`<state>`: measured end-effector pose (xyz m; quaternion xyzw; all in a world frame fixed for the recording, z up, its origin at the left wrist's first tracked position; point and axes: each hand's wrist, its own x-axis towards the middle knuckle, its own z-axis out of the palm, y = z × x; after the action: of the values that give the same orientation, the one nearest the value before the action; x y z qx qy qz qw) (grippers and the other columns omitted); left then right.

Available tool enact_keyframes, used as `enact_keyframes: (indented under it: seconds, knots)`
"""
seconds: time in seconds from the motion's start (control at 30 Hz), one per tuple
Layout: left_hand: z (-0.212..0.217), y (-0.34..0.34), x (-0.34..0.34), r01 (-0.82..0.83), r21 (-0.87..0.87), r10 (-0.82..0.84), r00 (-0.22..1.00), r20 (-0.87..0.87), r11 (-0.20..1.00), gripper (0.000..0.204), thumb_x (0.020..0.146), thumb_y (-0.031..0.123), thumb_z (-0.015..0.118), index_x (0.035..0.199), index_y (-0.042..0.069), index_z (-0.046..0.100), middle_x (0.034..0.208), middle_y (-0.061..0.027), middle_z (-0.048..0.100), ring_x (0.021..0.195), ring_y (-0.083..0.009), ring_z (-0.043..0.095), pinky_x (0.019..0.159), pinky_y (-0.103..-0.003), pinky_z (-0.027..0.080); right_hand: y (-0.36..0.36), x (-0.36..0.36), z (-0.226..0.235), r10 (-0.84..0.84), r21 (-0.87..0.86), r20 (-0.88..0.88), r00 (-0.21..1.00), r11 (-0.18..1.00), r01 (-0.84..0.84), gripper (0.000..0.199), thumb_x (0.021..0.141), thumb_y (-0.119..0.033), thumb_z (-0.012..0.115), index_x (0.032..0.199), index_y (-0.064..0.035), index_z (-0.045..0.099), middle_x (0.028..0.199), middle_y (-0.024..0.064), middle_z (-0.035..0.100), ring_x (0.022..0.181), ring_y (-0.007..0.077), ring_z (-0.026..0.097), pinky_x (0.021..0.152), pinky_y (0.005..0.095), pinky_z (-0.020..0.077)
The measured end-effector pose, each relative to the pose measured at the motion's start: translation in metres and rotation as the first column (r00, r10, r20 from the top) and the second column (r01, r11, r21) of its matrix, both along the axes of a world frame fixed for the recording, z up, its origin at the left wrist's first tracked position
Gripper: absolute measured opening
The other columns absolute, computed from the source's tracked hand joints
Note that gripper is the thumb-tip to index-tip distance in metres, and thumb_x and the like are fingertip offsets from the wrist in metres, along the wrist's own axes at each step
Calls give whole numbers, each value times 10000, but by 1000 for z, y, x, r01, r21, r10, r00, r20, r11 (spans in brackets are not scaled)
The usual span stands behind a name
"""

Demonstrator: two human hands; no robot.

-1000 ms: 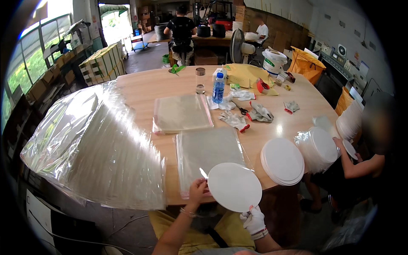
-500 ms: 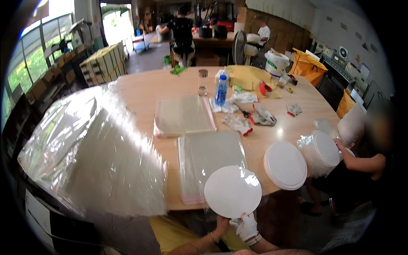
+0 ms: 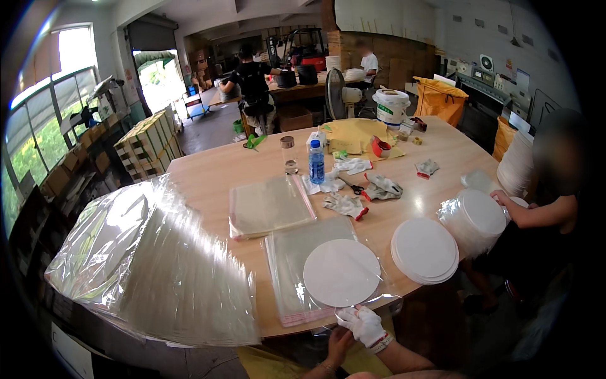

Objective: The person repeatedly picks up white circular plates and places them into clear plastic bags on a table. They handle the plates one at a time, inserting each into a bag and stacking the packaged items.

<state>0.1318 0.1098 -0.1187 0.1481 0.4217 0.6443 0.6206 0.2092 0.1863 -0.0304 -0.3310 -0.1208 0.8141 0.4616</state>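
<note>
A white round board lies inside a clear plastic bag, on top of a stack of clear bags with pink edge strips. My right hand, in a white glove, grips the bag's near edge just below the board. Close beside it, at the table edge, my bare left hand is closed at the bag's near edge, its fingertips partly hidden by the glove. Right of them stands a stack of white round boards. A second stack of clear bags lies farther back.
A large fanned pile of clear-bagged sheets covers the table's left. Work gloves, scissors, a blue-capped bottle and a glass stand mid-table. At the right, a co-worker's hand touches bagged round boards.
The bagged board has gone from tilted over the table's edge to lying flatter on the bag stack. My gloved hand turned over its near edge; my left hand slid slightly right. The view has tilted up.
</note>
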Motion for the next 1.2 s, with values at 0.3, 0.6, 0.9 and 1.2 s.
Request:
enact_keyframes:
  seconds: [0.3,0.6,0.9,1.2]
  knots:
    - [39,-21,-97,154,-333,-215,964,-154,930,257,936,281,463,922,45,564,898,-66,633,852,-189,641,653,-297,509,36,80,47,-255,333,941,222,816,-472,173,893,-158,466,900,-27,580,679,94,603,584,147,601,558,284,472]
    - [36,-34,-93,285,-275,-323,941,-104,918,459,933,372,462,1248,39,489,1183,-51,570,1103,-172,528,862,-318,429,-7,33,39,-537,496,800,267,343,-798,94,776,-133,570,788,-41,586,791,137,577,740,320,576,654,384,472]
    - [-36,-47,-96,-34,-168,-24,943,-331,985,372,908,306,470,1091,-2,568,1021,-90,620,885,-217,588,793,-355,471,-49,-56,19,-427,232,897,115,234,-944,132,739,-175,553,779,-49,558,842,129,515,792,318,555,627,405,489]
    - [42,-34,-107,46,-356,-152,949,-276,933,438,925,279,326,991,-59,597,1044,-146,634,859,-251,647,689,-319,512,27,326,60,-819,749,570,-73,480,457,157,813,-91,471,675,-28,508,635,57,483,586,132,480,551,323,427]
